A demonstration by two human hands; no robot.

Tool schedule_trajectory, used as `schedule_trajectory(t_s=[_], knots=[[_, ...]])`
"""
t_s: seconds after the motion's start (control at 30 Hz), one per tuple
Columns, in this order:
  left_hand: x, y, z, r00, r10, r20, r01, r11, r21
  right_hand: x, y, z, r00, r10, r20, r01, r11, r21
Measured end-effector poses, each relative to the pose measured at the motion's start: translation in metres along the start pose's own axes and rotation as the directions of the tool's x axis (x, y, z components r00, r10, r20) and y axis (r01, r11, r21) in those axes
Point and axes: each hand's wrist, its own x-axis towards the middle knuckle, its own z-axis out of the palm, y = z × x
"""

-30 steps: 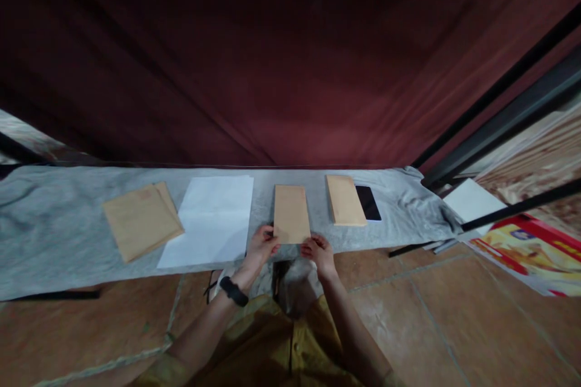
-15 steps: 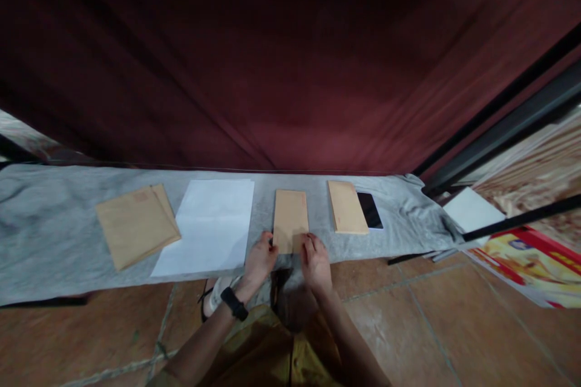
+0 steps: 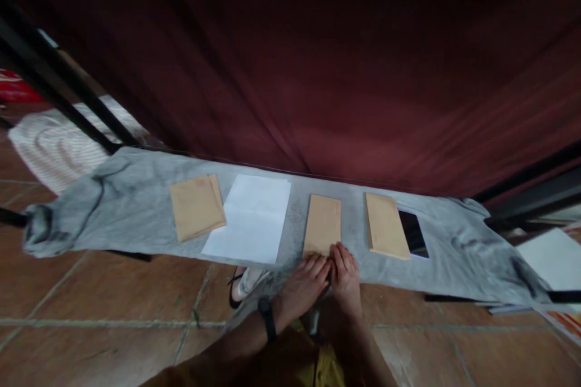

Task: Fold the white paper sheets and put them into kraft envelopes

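Note:
A narrow brown paper envelope (image 3: 323, 222) lies on the grey cloth right in front of me, its length running away from me. At its near end, my left hand (image 3: 307, 281) has its fingers together over the edge, a dark watch on the wrist. Close beside it, my right hand (image 3: 345, 275) has its bent fingers on the near right corner of the same envelope. Both thumbs are mostly hidden. To the right is a small stack of similar brown envelopes (image 3: 385, 227), partly over a dark-screened phone (image 3: 413, 233).
Sheets of white paper (image 3: 254, 214) lie left of the envelope, overlapped by wider brown envelopes (image 3: 195, 205). The grey cloth (image 3: 136, 205) covers a long narrow surface. A dark red curtain (image 3: 290, 72) hangs behind it, with dark metal bars (image 3: 535, 175) at the side. Tiled floor (image 3: 136, 296) shows below.
My hands have come together at the envelope's near edge, from its two near corners. My view has turned left, so everything on the cloth sits further right.

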Motion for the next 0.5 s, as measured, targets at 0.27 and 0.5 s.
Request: schedule_trajectory(t_s=[0.27,0.5], knots=[[-0.013,-0.012,0.020,0.996,0.062,0.062,-0.065,0.997,0.051,-0.007,-0.008,-0.012,0.997,-0.030,0.072,0.036,0.997,-0.073],[-0.015,-0.018,0.032,0.995,0.090,0.031,-0.093,0.988,0.122,-0.020,-0.013,-0.031,0.983,-0.031,0.179,0.058,0.987,-0.149]])
